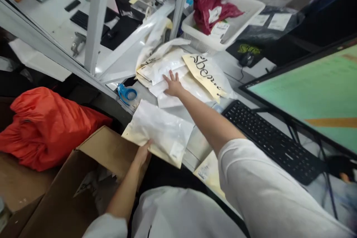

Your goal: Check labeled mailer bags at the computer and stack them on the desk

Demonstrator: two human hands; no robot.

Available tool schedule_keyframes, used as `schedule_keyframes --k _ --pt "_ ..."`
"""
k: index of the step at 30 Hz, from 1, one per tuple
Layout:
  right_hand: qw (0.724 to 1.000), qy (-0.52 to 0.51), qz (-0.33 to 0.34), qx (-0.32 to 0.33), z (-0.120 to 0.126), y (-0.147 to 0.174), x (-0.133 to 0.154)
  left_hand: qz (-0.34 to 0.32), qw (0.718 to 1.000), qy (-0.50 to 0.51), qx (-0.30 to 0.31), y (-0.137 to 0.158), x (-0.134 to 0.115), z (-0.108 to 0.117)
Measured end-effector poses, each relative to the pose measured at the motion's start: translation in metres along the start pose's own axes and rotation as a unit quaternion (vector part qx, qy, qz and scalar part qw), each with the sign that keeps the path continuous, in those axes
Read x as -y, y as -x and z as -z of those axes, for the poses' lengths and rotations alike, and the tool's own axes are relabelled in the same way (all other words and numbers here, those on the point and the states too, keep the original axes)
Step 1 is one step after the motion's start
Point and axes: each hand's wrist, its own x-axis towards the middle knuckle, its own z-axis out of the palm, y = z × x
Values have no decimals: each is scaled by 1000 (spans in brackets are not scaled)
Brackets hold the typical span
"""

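My left hand (144, 151) grips the near edge of a white and cream plastic packet (160, 128), its thumb on top and its other fingers hidden beneath. The packet is held over the desk's near edge, beside an open carton. Farther in, my right hand (174, 84) reaches out with spread fingers over a pile of similar white packets (167, 63), touching or just above them. A cream packet with black lettering (203, 72) lies on the right of that pile. Another packet (210, 173) rests partly under my right arm.
Below left stands the cardboard box (97, 148), with a red-orange bag (47, 126) beside it. A blue tape-like ring (127, 93) sits near the metal frame (96, 26). To the right are a keyboard (270, 139) and a monitor (312, 93). A white basket (206, 42) holds a maroon bag (208, 7).
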Motion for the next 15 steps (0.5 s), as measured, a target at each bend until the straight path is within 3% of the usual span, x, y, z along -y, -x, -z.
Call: schedule_keyframes --k 2,4,7,9,11,12,15 --pt "999 -29 -15 -7 -1 26 -9 -8 996 -83 6 -12 -14 -12" --pt "996 -69 -19 -53 -5 71 -23 1 984 -178 19 -20 -23 -13" --pt "973 -153 -75 -158 -19 167 -42 19 950 -308 56 -15 -35 3" --pt "933 -236 -166 -217 -36 240 -44 10 921 -381 85 -4 -50 17" --pt "862 -330 -283 -261 -58 305 -38 -41 889 -444 104 7 -73 23" --pt "842 -344 -316 -270 -70 333 -32 -85 873 -468 107 10 -87 19" --pt "799 -367 -377 -289 -104 392 -13 -254 814 -510 110 7 -126 -23"
